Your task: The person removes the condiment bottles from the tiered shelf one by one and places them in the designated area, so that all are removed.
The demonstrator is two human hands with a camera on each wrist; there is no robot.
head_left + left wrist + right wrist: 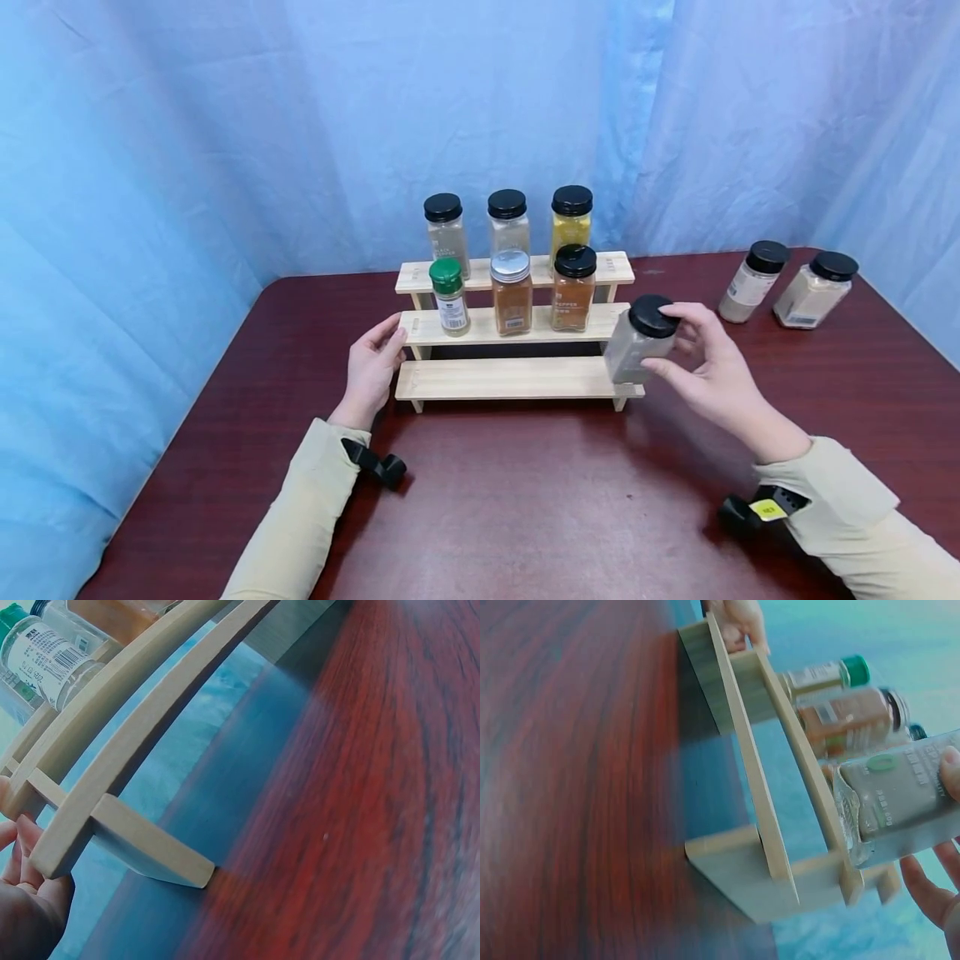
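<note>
A three-tier wooden spice rack point(510, 379) stands on the table. My left hand point(367, 367) grips its left end by the middle shelf, thumb on the near side. In my right hand point(708, 362) is a square clear spice jar point(628, 354) with a black lid and greyish contents, pinched between thumb and fingers. The jar tilts over the right end of the bottom shelf; in the right wrist view its base point(851, 825) overlaps the shelf ends. On the middle shelf are a green-lidded jar point(452, 310), a silver-lidded jar point(512, 304) and a black-lidded pepper jar point(573, 300).
Three black-lidded jars stand on the top shelf, among them a yellow one point(572, 225). To the right of the rack, a round labelled jar point(747, 287) and a square pale jar point(810, 296) stand on the dark red table point(525, 500). Blue curtains point(337, 125) enclose the back and sides.
</note>
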